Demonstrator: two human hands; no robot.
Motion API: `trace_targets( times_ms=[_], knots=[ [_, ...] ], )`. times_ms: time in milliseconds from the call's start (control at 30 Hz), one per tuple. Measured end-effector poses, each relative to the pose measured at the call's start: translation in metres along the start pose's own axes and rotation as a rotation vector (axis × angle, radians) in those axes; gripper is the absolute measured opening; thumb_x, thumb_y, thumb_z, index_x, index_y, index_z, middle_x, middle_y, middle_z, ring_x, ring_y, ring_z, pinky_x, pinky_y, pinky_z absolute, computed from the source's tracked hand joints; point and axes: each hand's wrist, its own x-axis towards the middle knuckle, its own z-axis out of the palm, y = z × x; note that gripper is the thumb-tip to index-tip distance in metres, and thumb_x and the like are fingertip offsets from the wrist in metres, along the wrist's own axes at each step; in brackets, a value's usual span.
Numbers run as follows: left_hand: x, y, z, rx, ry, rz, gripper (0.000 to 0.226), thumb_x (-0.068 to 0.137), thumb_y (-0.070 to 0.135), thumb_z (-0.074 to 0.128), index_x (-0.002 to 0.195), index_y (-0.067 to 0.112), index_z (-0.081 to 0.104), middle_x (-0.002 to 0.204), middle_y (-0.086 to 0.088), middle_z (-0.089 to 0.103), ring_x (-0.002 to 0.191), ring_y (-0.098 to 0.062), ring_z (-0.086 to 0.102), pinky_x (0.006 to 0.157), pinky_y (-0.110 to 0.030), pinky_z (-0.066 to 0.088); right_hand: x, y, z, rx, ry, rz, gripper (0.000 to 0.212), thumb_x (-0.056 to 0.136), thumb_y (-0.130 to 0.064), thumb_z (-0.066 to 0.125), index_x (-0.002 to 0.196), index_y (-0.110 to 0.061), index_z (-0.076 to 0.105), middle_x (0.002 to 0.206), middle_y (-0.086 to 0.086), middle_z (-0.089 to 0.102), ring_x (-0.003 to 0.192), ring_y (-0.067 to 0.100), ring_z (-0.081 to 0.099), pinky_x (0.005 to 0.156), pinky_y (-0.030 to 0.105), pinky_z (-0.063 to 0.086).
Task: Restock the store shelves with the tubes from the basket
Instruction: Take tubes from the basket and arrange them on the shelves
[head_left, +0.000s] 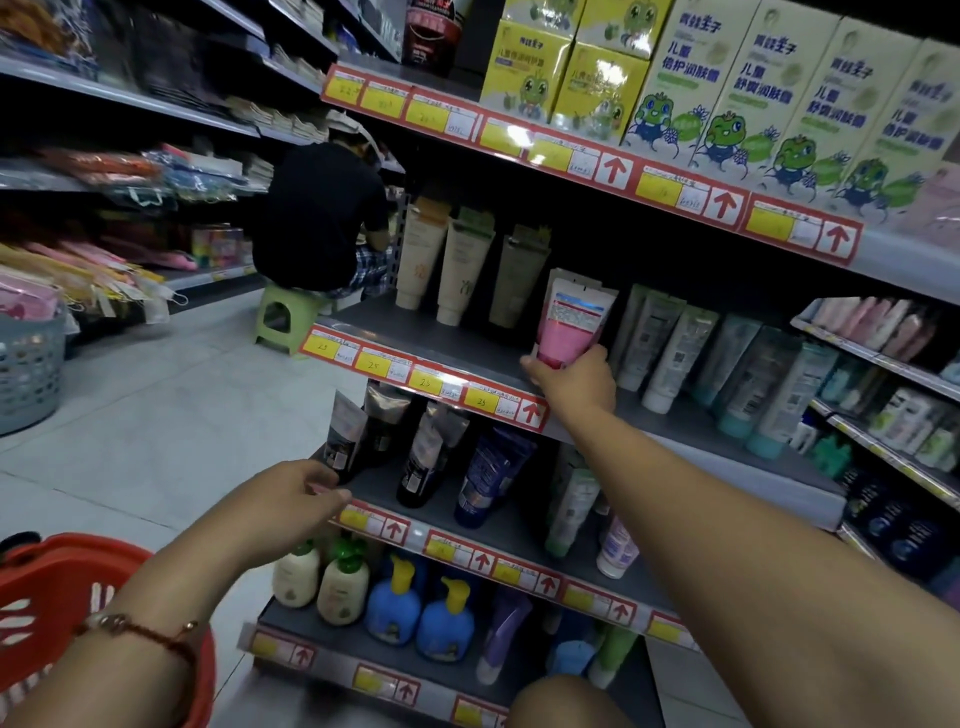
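A: What is obscured?
B: The basket (62, 613) is cut off at the lower left edge; its contents cannot be seen. Price-tag writing is mostly illegible. The left hand (291, 499) is motion-blurred; its fingers are loosely curled near the shelf edge, with something small and pink showing between them that cannot be identified.

A: Where is the tube relative to the grip?
B: The pink tube (571, 322) stands cap-down, upright, above the right hand (576, 379). Thumb and fingers are clamped round its lower end, at the cap. The tube's base is over the middle shelf (467, 348), near the front edge; contact with the shelf cannot be confirmed.

A: What do the shelves hold?
B: Middle shelf: beige tubes (447, 260) left of the pink tube, pale green tubes (727, 364) to its right. Shelf below: dark tubes (415, 457). Lowest shelf: pump bottles (395, 597). Top shelf: frog-printed boxes (753, 88).

A: Anything else?
B: A person (317, 218) sits on a green stool (285, 317) in the aisle.
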Motion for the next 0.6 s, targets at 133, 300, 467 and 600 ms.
trace_targets(
  times_ms=[133,300,467,600],
  knots=[
    [-0.026,-0.037,-0.022,0.115,0.016,-0.093,0.040,0.093,0.048,0.058,0.127,0.026,0.059,0.116,-0.001,0.064,0.098,-0.016,0.061,0.086,-0.030,0.047,-0.043,-0.003,-0.002,0.055,0.107,-0.210,0.075,0.085,-0.046,0.067,0.143,-0.009,0.037,0.139,0.014,0.046,0.128,0.033,0.043,0.107,0.044,0.039],
    [-0.084,-0.112,-0.049,0.301,-0.003,-0.185,0.036,0.091,0.047,0.057,0.121,0.027,0.064,0.123,0.003,0.067,0.108,-0.017,0.063,0.090,-0.026,0.047,-0.158,-0.007,0.049,0.014,-0.350,-0.483,0.070,0.092,-0.036,0.061,0.152,-0.014,0.031,0.154,0.006,0.038,0.142,0.023,0.034,0.117,0.039,0.030],
    [-0.166,-0.205,-0.071,0.358,-0.099,-0.424,0.039,0.091,0.044,0.058,0.118,0.019,0.068,0.122,0.000,0.068,0.108,-0.018,0.064,0.093,-0.030,0.049,-0.284,-0.029,0.112,-0.161,-0.977,-0.582,0.069,0.094,-0.032,0.062,0.153,-0.012,0.031,0.156,0.005,0.035,0.140,0.014,0.035,0.111,0.025,0.029],
    [-0.215,-0.264,-0.087,0.299,-0.084,-0.623,0.041,0.091,0.042,0.057,0.117,0.012,0.068,0.122,-0.006,0.068,0.109,-0.023,0.063,0.094,-0.033,0.050,-0.346,-0.048,0.155,-0.342,-1.259,-0.689,0.052,0.092,-0.031,0.063,0.139,-0.013,0.052,0.140,0.009,0.055,0.130,0.025,0.051,0.103,0.027,0.039]
  ],
)
